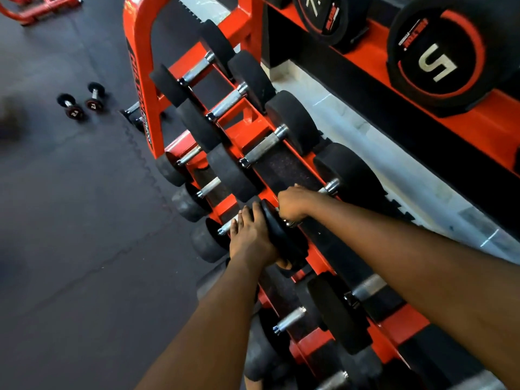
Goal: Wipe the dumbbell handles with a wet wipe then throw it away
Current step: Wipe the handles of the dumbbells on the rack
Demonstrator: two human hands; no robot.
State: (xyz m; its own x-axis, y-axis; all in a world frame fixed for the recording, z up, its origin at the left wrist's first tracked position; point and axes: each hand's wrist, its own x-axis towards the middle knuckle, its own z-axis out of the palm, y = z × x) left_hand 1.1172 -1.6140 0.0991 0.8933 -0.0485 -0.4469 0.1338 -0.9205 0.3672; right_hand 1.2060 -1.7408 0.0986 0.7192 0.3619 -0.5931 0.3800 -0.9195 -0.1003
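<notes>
On the upper rail of the red rack (138, 29), the dumbbell (281, 237) lies crosswise. It has matte black round heads and a chrome handle that shows only at its far collar. The right hand (292, 205) is wrapped round that handle. The left hand (250, 239) clasps the near head, thumb underneath. Two small dumbbells (81, 101) lie well apart on the dark floor mat (70, 206).

dumbbell handles (264, 144): knurled bright metal | rack (140, 38): glossy red paint | floor (70, 220): matt rubber
</notes>
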